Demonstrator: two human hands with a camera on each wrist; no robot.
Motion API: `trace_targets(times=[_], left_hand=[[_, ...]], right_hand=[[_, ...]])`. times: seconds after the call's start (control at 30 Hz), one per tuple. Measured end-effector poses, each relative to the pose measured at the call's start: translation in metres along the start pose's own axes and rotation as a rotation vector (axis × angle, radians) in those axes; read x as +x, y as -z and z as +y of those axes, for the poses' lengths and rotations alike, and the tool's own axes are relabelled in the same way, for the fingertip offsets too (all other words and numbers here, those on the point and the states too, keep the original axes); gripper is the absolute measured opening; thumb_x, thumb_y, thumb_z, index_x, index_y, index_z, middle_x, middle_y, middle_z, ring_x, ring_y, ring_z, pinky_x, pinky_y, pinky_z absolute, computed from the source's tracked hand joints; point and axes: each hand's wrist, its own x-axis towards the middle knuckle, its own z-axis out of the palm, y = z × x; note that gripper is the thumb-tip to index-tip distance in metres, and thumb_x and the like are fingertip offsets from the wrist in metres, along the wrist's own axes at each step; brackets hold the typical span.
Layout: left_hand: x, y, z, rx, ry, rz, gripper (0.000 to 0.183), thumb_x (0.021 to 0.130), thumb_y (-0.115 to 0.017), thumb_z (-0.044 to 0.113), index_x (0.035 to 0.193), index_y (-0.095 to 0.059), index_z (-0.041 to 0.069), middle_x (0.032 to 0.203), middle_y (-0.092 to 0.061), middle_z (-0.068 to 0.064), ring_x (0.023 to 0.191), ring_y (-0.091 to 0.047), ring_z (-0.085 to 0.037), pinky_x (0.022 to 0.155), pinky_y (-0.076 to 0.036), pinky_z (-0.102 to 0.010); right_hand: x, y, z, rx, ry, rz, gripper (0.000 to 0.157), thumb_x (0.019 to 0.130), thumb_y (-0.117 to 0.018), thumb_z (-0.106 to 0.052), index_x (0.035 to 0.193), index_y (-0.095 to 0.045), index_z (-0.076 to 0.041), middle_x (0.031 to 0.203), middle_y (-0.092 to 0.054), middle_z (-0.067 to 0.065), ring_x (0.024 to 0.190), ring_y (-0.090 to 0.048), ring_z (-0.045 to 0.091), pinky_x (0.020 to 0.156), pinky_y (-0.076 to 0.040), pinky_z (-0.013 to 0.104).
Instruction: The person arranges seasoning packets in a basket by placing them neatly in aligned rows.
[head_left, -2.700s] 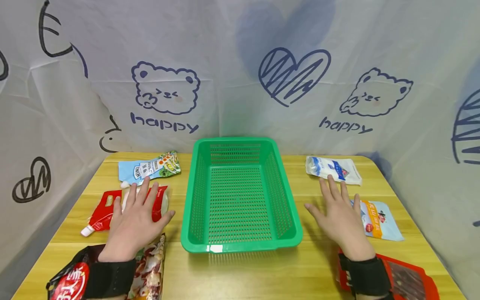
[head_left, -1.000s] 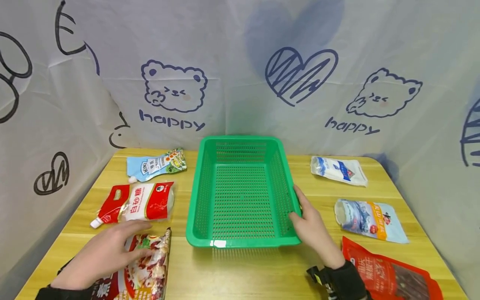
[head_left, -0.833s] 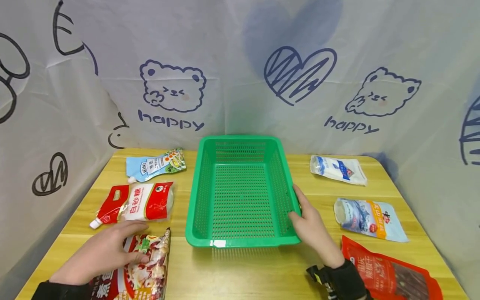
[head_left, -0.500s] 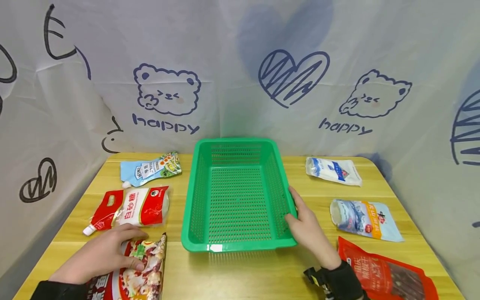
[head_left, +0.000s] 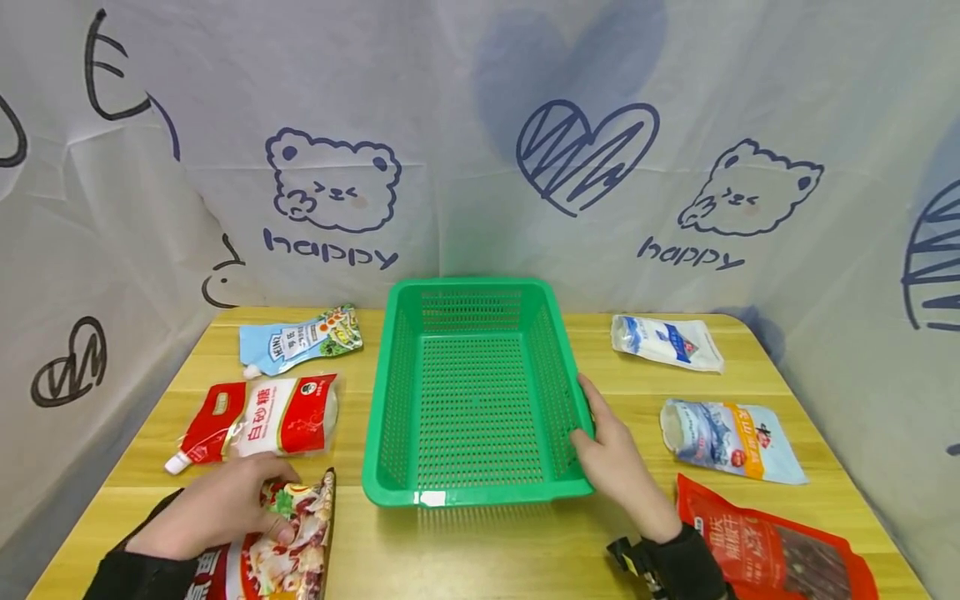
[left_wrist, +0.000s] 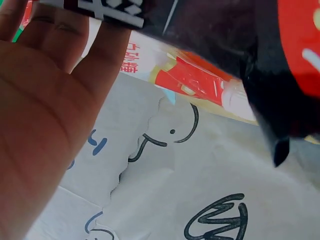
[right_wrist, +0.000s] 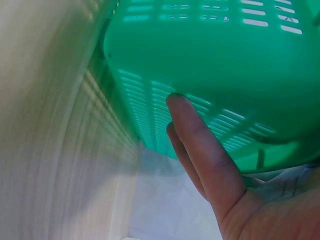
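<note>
Six packages flank a green basket (head_left: 495, 495) on the wooden counter (head_left: 457, 558), three down each side; the basket stands mid-counter, its far rim close to the white cloth (head_left: 465, 221); a narrow strip of wood separates it from the left-hand row, a somewhat wider one from the right, and a broad strip runs along its near side, between a dark red food bag (head_left: 300, 529) and a bright red pouch (head_left: 772, 542).

The person's left grip (head_left: 217, 504) arches over that food bag at the near left and pinches its far part, thumb on the printed face, fingers under the edge in the left wrist view; the right grip (head_left: 617, 454) holds the basket by its right wall near the front corner, the thumb inside and the fingers (right_wrist: 200, 145) lying fairly straight along the outside, parted only by the wall between them.

The basket's long axis points away from the person, towards the cloth; the food bag's right edge runs nearly the same way, though its near end is cut off, so I cannot tell its full lie; a red-and-white pouch (head_left: 270, 412) lies just beyond it, spout to the left.
</note>
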Motion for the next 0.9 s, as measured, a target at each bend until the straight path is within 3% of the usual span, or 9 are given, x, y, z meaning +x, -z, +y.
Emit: trace_targets(times=[0.27, 0.4, 0.47, 0.6, 0.77, 0.9], left_hand=[[-0.003, -0.004, -0.001, -0.008, 0.005, 0.002, 0.052, 0.071, -0.092, 0.044, 0.111, -0.073, 0.016, 0.112, -0.066, -0.001, 0.092, -0.057, -0.021, 0.085, -0.055, -0.048], [-0.006, -0.008, 0.001, 0.029, -0.043, 0.035, 0.037, 0.078, -0.088, 0.038, 0.104, -0.071, 0.018, 0.101, -0.065, 0.004, 0.085, -0.056, -0.015, 0.078, -0.054, -0.043], [-0.009, -0.009, 0.004, 0.046, -0.047, 0.050, 0.027, 0.081, -0.087, 0.035, 0.096, -0.068, 0.022, 0.089, -0.061, 0.008, 0.078, -0.052, -0.013, 0.071, -0.049, -0.036], [-0.014, -0.010, 0.006, 0.062, -0.058, 0.075, 0.024, 0.086, -0.082, 0.031, 0.087, -0.060, 0.024, 0.074, -0.048, 0.007, 0.068, -0.045, -0.013, 0.063, -0.035, -0.032], [-0.021, -0.007, 0.005, 0.016, -0.081, 0.133, 0.013, 0.092, -0.078, 0.028, 0.098, -0.067, 0.025, 0.090, -0.061, 0.009, 0.076, -0.051, -0.010, 0.066, -0.044, -0.029], [-0.025, -0.004, 0.003, -0.028, -0.128, 0.207, 0.014, 0.095, -0.074, 0.022, 0.109, -0.072, 0.021, 0.102, -0.069, 0.007, 0.079, -0.054, -0.009, 0.068, -0.048, -0.029]], right_hand=[[0.000, 0.001, -0.001, -0.004, 0.003, -0.003, 0.076, 0.098, -0.048, -0.003, 0.167, -0.016, -0.008, 0.160, -0.036, 0.031, 0.132, -0.052, 0.043, 0.105, -0.046, 0.058], [0.000, 0.002, -0.002, -0.002, -0.003, -0.013, 0.076, 0.098, -0.047, -0.003, 0.167, -0.015, -0.008, 0.161, -0.034, 0.031, 0.134, -0.050, 0.043, 0.106, -0.045, 0.058], [0.000, 0.002, -0.002, -0.002, -0.004, -0.018, 0.076, 0.098, -0.047, -0.003, 0.167, -0.015, -0.008, 0.162, -0.034, 0.031, 0.134, -0.050, 0.044, 0.105, -0.045, 0.058], [0.000, 0.002, -0.002, -0.003, -0.004, -0.023, 0.076, 0.099, -0.047, -0.004, 0.167, -0.015, -0.009, 0.162, -0.033, 0.031, 0.134, -0.050, 0.043, 0.104, -0.046, 0.057], [-0.001, 0.003, -0.003, -0.008, -0.004, -0.023, 0.076, 0.099, -0.047, -0.004, 0.167, -0.015, -0.009, 0.161, -0.035, 0.031, 0.130, -0.053, 0.042, 0.102, -0.047, 0.055], [-0.001, 0.003, -0.003, -0.007, -0.004, -0.026, 0.076, 0.099, -0.047, -0.003, 0.167, -0.015, -0.009, 0.160, -0.036, 0.031, 0.125, -0.055, 0.040, 0.098, -0.049, 0.052]])
